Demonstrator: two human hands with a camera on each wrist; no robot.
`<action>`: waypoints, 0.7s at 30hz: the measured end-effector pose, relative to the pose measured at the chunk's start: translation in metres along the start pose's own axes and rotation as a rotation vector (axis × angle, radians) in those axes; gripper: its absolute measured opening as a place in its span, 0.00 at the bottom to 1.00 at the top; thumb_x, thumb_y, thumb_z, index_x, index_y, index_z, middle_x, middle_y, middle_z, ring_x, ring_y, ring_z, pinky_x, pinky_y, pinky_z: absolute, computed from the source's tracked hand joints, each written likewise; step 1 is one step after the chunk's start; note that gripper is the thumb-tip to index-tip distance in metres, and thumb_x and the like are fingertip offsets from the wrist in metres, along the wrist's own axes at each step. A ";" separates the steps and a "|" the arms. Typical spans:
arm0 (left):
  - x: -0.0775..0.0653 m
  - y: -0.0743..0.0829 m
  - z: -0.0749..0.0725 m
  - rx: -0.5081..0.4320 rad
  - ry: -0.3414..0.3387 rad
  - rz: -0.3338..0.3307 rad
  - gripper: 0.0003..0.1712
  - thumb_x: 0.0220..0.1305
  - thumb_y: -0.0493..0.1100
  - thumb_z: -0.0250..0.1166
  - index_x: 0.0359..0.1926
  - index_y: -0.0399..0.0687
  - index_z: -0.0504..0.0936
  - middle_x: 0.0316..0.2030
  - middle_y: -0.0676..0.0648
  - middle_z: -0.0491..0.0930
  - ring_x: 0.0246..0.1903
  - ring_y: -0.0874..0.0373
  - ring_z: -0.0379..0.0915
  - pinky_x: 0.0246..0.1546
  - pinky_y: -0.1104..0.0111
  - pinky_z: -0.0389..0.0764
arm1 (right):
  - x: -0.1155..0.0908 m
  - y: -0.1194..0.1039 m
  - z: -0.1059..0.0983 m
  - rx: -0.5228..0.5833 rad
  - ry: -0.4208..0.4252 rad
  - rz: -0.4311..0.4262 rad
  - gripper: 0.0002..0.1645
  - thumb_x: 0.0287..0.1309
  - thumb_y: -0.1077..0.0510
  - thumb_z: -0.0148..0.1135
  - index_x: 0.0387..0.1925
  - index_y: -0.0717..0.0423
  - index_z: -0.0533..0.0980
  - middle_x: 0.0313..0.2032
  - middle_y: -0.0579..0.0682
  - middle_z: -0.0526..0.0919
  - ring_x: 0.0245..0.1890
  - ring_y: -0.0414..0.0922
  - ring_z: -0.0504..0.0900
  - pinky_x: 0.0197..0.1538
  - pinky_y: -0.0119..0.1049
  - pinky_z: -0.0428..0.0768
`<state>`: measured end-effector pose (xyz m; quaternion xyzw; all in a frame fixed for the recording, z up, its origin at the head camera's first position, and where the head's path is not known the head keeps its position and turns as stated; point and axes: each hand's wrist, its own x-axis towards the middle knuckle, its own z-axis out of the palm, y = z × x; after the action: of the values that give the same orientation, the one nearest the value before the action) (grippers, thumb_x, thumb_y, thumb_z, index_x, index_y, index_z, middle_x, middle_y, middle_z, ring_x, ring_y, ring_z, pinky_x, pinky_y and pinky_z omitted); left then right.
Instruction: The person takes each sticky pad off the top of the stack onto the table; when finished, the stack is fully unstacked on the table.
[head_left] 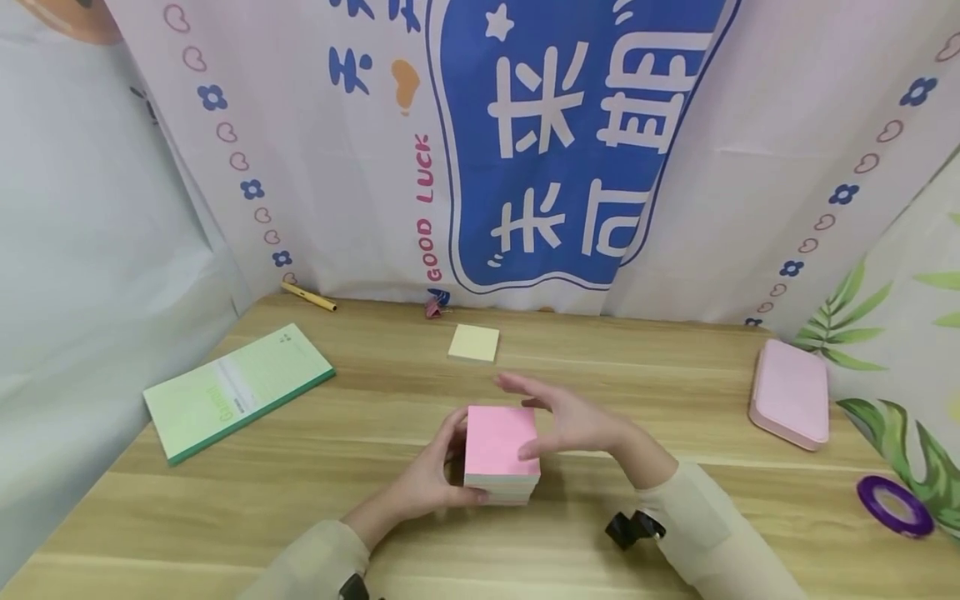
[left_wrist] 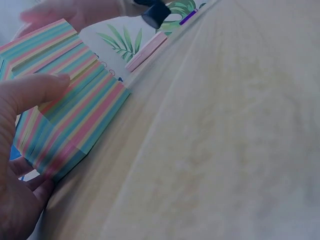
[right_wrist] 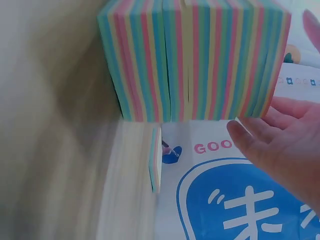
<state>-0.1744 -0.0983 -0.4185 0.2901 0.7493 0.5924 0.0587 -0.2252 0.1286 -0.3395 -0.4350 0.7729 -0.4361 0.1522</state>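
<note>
a pink-topped sticky-note stack stands upright on the wooden counter, clamped from its left by the left hand, thumb on the near side. the right hand hangs at its upper right, grip spread apart; whether that thumb touches, i cannot tell.

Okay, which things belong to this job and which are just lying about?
Job, apparently:
pink-topped paper stack, gripped by left hand

Just lying about, apparently:
green notebook
yellow pen
pink clip
pink case
purple ring
perhaps pale yellow pad
</note>
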 end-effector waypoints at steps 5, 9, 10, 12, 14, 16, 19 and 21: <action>0.000 -0.001 -0.001 0.003 0.008 -0.013 0.58 0.37 0.38 0.72 0.64 0.58 0.44 0.54 0.45 0.61 0.51 0.50 0.59 0.52 0.55 0.59 | -0.014 -0.002 0.009 -0.122 -0.008 0.014 0.54 0.36 0.48 0.69 0.64 0.51 0.51 0.61 0.49 0.56 0.57 0.44 0.58 0.55 0.49 0.58; -0.001 0.012 -0.001 0.001 -0.002 -0.016 0.56 0.38 0.35 0.71 0.63 0.50 0.44 0.54 0.41 0.61 0.51 0.46 0.59 0.52 0.52 0.58 | -0.020 -0.001 0.016 -0.217 -0.019 -0.027 0.54 0.36 0.46 0.67 0.64 0.51 0.50 0.61 0.50 0.54 0.59 0.47 0.55 0.54 0.53 0.58; -0.001 0.016 -0.001 0.000 -0.003 -0.021 0.56 0.38 0.35 0.71 0.63 0.49 0.44 0.54 0.40 0.61 0.51 0.46 0.59 0.52 0.52 0.58 | -0.021 -0.001 0.017 -0.230 -0.020 -0.042 0.54 0.36 0.46 0.67 0.64 0.52 0.50 0.62 0.49 0.54 0.59 0.48 0.54 0.53 0.53 0.58; -0.002 0.024 -0.001 -0.003 -0.006 -0.030 0.54 0.39 0.34 0.70 0.63 0.46 0.44 0.53 0.39 0.61 0.51 0.45 0.59 0.52 0.52 0.58 | -0.023 -0.001 0.017 -0.251 -0.022 -0.049 0.54 0.36 0.46 0.67 0.64 0.51 0.51 0.61 0.48 0.54 0.58 0.47 0.55 0.53 0.53 0.60; -0.002 0.028 -0.001 -0.007 -0.005 -0.036 0.54 0.38 0.33 0.70 0.63 0.46 0.45 0.53 0.39 0.61 0.51 0.45 0.59 0.52 0.53 0.58 | -0.024 -0.001 0.017 -0.255 -0.013 -0.053 0.53 0.36 0.47 0.67 0.63 0.52 0.52 0.61 0.49 0.55 0.58 0.48 0.56 0.52 0.53 0.60; -0.002 0.030 0.000 -0.002 0.000 -0.032 0.55 0.38 0.32 0.70 0.63 0.45 0.45 0.52 0.39 0.61 0.51 0.45 0.59 0.53 0.53 0.57 | -0.026 -0.002 0.016 -0.245 0.008 -0.041 0.52 0.36 0.48 0.67 0.63 0.53 0.53 0.60 0.51 0.57 0.57 0.48 0.58 0.52 0.53 0.61; -0.002 0.030 0.000 -0.002 0.009 -0.021 0.55 0.37 0.32 0.71 0.63 0.46 0.46 0.52 0.40 0.62 0.51 0.45 0.60 0.53 0.52 0.57 | -0.029 -0.004 0.014 -0.220 0.055 -0.020 0.51 0.36 0.49 0.68 0.62 0.54 0.55 0.59 0.53 0.58 0.56 0.50 0.58 0.52 0.53 0.61; -0.002 0.028 0.000 -0.004 0.019 -0.019 0.55 0.36 0.32 0.71 0.63 0.47 0.46 0.51 0.40 0.62 0.50 0.46 0.60 0.53 0.53 0.58 | -0.030 -0.004 0.012 -0.198 0.096 -0.003 0.50 0.36 0.49 0.69 0.62 0.54 0.56 0.58 0.53 0.58 0.56 0.50 0.59 0.51 0.54 0.61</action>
<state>-0.1625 -0.0957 -0.3936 0.2772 0.7514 0.5960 0.0576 -0.1986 0.1453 -0.3468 -0.4276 0.8180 -0.3782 0.0709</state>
